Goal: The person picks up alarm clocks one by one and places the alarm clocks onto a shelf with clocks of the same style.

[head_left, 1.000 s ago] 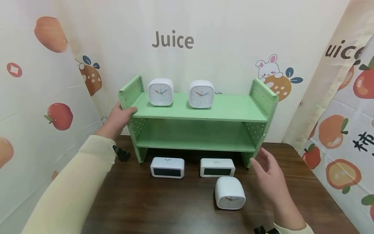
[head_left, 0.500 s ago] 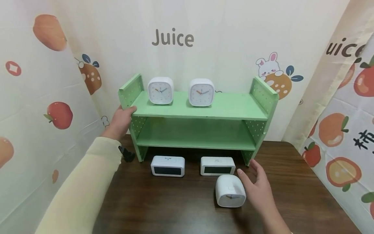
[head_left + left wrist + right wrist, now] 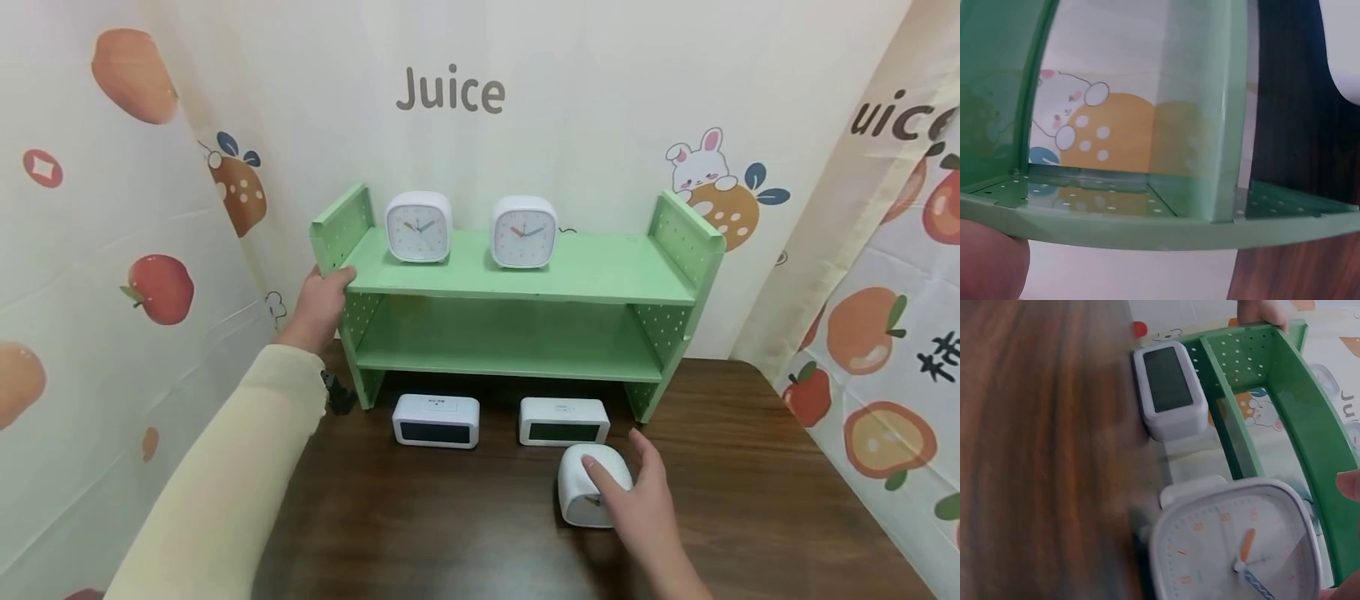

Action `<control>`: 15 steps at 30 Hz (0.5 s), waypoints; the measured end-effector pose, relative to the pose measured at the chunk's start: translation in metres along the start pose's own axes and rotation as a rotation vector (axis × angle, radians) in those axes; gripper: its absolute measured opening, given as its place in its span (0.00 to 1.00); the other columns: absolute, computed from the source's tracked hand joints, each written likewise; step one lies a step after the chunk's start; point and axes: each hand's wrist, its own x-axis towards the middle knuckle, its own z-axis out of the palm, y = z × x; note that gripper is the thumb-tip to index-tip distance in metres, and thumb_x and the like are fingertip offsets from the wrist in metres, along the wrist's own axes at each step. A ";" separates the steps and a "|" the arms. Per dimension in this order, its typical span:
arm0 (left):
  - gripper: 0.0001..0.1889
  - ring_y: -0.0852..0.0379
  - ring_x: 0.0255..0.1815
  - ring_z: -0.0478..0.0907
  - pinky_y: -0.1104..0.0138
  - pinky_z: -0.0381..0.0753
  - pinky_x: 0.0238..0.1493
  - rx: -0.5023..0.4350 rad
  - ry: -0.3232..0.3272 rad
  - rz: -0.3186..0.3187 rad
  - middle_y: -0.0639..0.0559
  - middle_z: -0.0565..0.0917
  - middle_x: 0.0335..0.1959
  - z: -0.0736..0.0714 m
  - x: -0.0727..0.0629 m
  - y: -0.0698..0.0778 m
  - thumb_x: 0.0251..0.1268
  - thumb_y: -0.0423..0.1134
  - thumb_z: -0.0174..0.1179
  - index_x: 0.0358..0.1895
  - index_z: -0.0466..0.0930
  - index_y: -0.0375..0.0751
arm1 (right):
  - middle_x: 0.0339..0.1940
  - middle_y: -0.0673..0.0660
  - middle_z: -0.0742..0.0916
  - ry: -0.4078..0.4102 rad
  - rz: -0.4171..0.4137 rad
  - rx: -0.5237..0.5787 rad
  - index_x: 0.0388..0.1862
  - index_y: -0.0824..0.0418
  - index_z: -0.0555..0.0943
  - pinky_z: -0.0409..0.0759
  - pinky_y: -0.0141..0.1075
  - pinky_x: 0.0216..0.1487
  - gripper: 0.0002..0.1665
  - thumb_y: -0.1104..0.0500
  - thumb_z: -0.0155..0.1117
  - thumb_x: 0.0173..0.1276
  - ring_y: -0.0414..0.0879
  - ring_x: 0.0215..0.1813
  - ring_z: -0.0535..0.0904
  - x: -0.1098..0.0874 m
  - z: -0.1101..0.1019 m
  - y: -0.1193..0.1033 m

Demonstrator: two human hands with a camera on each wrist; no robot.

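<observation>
My left hand (image 3: 315, 310) grips the left side panel of a green two-tier shelf (image 3: 510, 333), its thumb over the front edge; in the left wrist view one fingertip (image 3: 991, 262) shows against the panel. On the table, a white rounded alarm clock (image 3: 576, 492) stands in front of the shelf's right part. My right hand (image 3: 643, 508) is at that clock's right side, thumb and fingers spread, the thumb overlapping its top in the head view. Contact there is hard to tell. In the right wrist view, the clock face (image 3: 1235, 550) lies close, beside the thumb (image 3: 1349, 485).
Two white alarm clocks, one left (image 3: 418, 227) and one right (image 3: 523, 232), stand on the top board. Beneath the lower board's front edge sit two white digital clocks, left (image 3: 437, 421) and right (image 3: 564, 421), on the dark wood table (image 3: 420, 517). Fruit-printed curtains (image 3: 585, 100) surround it.
My right hand has moved left and nearer, from the shelf's right leg to the alarm clock on the table. My left hand keeps its grip on the shelf. The view has shifted slightly.
</observation>
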 end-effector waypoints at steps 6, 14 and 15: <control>0.35 0.47 0.73 0.64 0.48 0.62 0.74 0.007 0.037 -0.016 0.45 0.62 0.78 0.005 0.000 0.001 0.82 0.54 0.43 0.85 0.43 0.53 | 0.81 0.73 0.54 0.046 0.035 0.022 0.84 0.68 0.41 0.55 0.62 0.75 0.69 0.42 0.76 0.65 0.67 0.80 0.52 -0.010 0.012 0.003; 0.36 0.47 0.75 0.62 0.44 0.60 0.74 0.037 0.058 -0.041 0.47 0.61 0.79 0.005 -0.004 0.002 0.82 0.57 0.42 0.85 0.42 0.56 | 0.79 0.76 0.52 0.115 0.063 0.023 0.83 0.70 0.38 0.57 0.63 0.72 0.79 0.42 0.84 0.55 0.68 0.76 0.53 -0.019 0.028 0.019; 0.36 0.47 0.75 0.61 0.44 0.59 0.75 0.037 0.056 -0.041 0.47 0.60 0.79 0.005 -0.004 0.002 0.82 0.57 0.42 0.85 0.42 0.56 | 0.79 0.76 0.51 0.119 0.068 0.026 0.83 0.70 0.37 0.57 0.63 0.72 0.80 0.41 0.84 0.54 0.68 0.76 0.53 -0.020 0.030 0.022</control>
